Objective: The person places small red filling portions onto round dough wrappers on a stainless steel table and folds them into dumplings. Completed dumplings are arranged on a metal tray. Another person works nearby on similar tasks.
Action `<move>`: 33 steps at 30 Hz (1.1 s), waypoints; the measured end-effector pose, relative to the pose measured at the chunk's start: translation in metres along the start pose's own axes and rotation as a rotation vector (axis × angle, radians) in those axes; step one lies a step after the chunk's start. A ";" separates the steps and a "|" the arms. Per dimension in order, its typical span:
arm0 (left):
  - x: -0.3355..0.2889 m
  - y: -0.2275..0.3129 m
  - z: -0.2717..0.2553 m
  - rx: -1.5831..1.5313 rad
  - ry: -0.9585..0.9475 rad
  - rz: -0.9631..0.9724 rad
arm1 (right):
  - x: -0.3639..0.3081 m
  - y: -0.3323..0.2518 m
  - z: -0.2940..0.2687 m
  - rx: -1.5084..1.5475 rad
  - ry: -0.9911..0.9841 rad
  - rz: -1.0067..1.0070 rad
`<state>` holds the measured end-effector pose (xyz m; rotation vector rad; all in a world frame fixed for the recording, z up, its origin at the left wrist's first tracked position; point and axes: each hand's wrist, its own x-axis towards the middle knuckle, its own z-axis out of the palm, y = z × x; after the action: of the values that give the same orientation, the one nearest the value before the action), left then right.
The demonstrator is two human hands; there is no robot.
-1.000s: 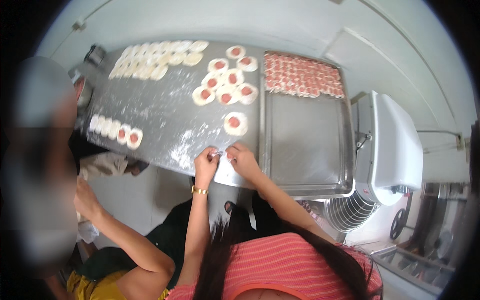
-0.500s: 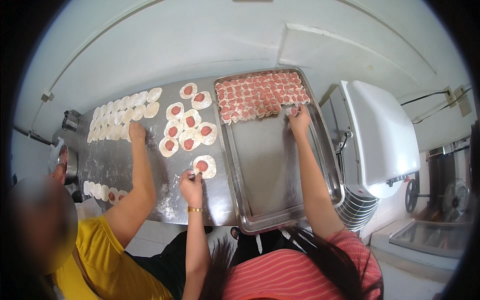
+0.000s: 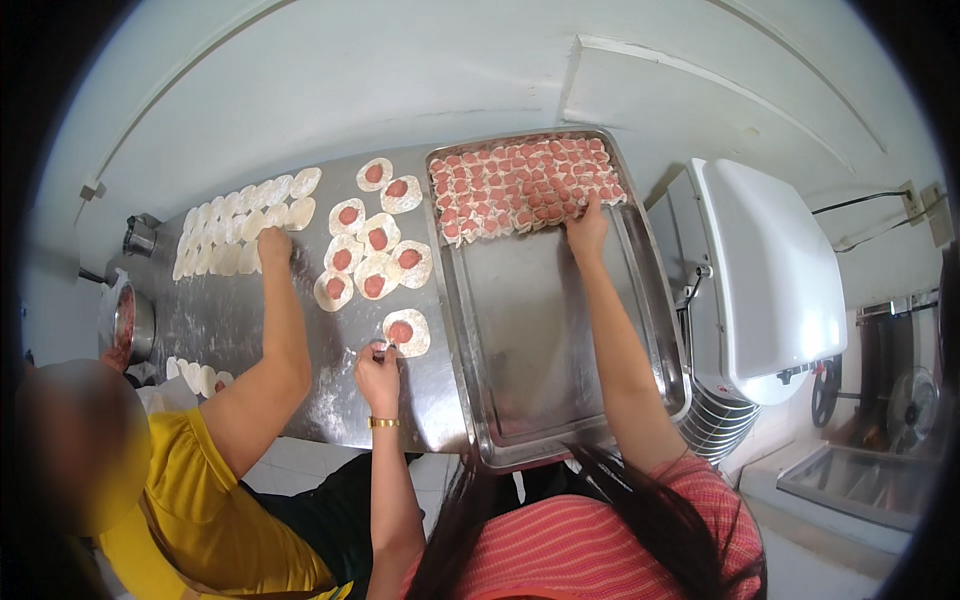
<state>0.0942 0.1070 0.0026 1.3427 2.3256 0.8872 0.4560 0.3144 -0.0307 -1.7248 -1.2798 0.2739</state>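
My left hand is at the near edge of a round dough wrapper with a lump of pink meat filling on it. Its thumb and fingers are pinched together on something I cannot make out. My right hand reaches over the large metal tray, touching the front row of meat-topped dumplings. Its thumb and index finger look spread apart over them. Just left of the tray, several more wrappers with filling lie flat on the steel table.
On my left, a co-worker's hand is at rows of plain wrappers. A metal bowl of meat stands at the table's far left. Right of the tray is a white machine. Flour dusts the steel table.
My right hand has moved slightly left, from the end of the front row onto the dumplings. My left hand has stayed by the same wrapper.
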 end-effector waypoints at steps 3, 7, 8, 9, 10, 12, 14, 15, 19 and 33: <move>0.004 -0.033 0.013 -0.491 -0.110 -0.167 | -0.006 -0.015 -0.009 -0.077 0.001 0.039; -0.002 -0.027 0.003 -1.343 -0.136 -0.430 | -0.052 -0.061 -0.031 0.100 0.095 -0.027; -0.002 -0.044 0.006 -1.391 -0.200 -0.369 | -0.074 -0.080 -0.030 0.174 -0.028 -0.042; -0.004 -0.040 0.001 -1.474 -0.195 -0.455 | -0.098 -0.098 -0.027 0.240 -0.150 -0.053; -0.004 -0.041 -0.001 -1.495 -0.233 -0.501 | -0.124 -0.113 -0.024 0.304 -0.265 -0.067; -0.011 -0.029 -0.013 -1.606 -0.235 -0.494 | -0.180 -0.138 -0.014 0.392 -0.496 -0.101; -0.022 -0.019 -0.025 -1.630 -0.264 -0.491 | -0.232 -0.141 0.016 0.668 -0.739 0.109; -0.028 -0.021 -0.034 -1.639 -0.264 -0.492 | -0.245 -0.161 0.016 0.726 -0.845 0.255; -0.056 -0.028 -0.061 -1.455 -0.250 -0.464 | -0.278 -0.187 0.019 0.813 -1.031 0.530; -0.072 -0.093 -0.049 -0.768 -0.326 -0.248 | -0.318 -0.165 0.029 0.387 -1.025 0.092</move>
<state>0.0421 -0.0072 -0.0233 0.7765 1.5921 1.1954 0.1968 0.0661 -0.0241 -1.2995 -1.6763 1.4939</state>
